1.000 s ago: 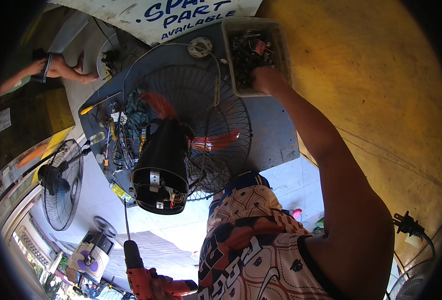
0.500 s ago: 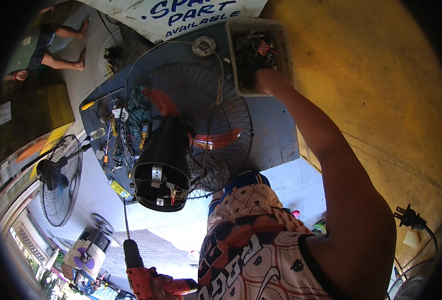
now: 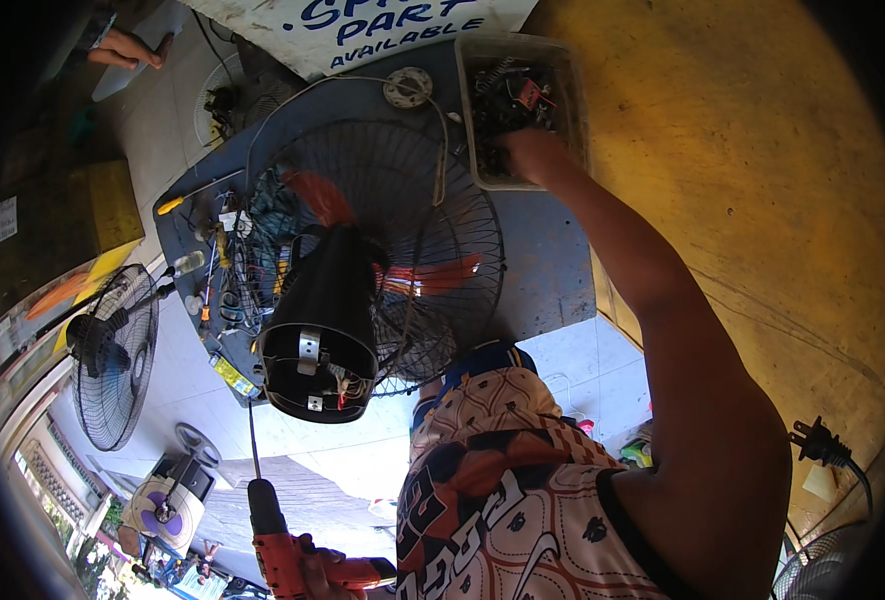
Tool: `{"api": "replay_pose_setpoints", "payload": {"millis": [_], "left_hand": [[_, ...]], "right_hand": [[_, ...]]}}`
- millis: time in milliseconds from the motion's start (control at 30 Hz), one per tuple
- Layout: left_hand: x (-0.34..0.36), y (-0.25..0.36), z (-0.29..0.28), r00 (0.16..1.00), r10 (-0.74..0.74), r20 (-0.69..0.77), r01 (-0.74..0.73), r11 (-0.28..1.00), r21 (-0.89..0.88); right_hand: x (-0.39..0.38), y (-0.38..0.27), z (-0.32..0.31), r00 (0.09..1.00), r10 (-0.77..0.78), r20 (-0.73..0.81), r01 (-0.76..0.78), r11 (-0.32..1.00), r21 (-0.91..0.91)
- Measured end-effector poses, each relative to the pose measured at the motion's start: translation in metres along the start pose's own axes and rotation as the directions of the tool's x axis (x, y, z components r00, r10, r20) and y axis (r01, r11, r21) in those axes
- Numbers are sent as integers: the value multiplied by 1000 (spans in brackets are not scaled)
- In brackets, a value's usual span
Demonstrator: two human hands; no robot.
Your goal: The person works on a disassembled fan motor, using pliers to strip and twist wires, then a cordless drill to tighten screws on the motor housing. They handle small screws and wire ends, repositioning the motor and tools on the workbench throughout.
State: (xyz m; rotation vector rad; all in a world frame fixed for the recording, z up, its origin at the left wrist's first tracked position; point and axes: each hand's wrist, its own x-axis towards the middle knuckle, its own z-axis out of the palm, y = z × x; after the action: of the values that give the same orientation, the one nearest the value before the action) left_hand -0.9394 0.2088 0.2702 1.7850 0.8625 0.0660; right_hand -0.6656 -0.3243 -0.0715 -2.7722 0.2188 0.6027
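Observation:
My left hand (image 3: 315,578) is closed around the grip of a red and black power drill (image 3: 281,555) at the bottom, its long thin bit pointing up. My right hand (image 3: 535,155) reaches into a clear plastic bin (image 3: 576,100) of dark small parts, a coil spring and a red piece. Its fingers are hidden among the parts. Between my arms, an electric fan lies on the dark table, with its black motor housing (image 3: 323,290) open toward me. A metal bracket and wires show inside. Beyond the housing are the wire cage (image 3: 453,200) and orange blades (image 3: 433,275).
Screwdrivers, wires and other tools (image 3: 225,240) lie along the left of the dark table (image 3: 553,260). A yellow wooden surface (image 3: 743,150) spans the right, with a black plug (image 3: 818,440) near its edge. Another fan (image 3: 113,360) stands at left; a person's legs (image 3: 128,45) show at upper left.
My right hand has shifted slightly leftward within the bin, fingers still hidden. The drill stays where it was. The person at upper left is now mostly out of view.

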Motion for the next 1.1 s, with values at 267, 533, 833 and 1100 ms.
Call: {"api": "replay_pose_setpoints", "payload": {"millis": [267,533,833,1100], "left_hand": [[0,1,2,1000,2,15,-2,1000,18],[-7,-11,0,999,10,44,-8,999,-51],[-20,-10,0,999,-50,2,50,986,-162],[-21,-4,2,999,-34,-14,32,994,-106]], "right_hand": [[5,-8,3,1000,4,-7,-4,998,-69],[31,-21,19,988,116,-101,-119,993,-23],[41,-8,21,981,183,-57,-173,975,141],[43,-6,29,979,131,-159,-120,990,75]]}}
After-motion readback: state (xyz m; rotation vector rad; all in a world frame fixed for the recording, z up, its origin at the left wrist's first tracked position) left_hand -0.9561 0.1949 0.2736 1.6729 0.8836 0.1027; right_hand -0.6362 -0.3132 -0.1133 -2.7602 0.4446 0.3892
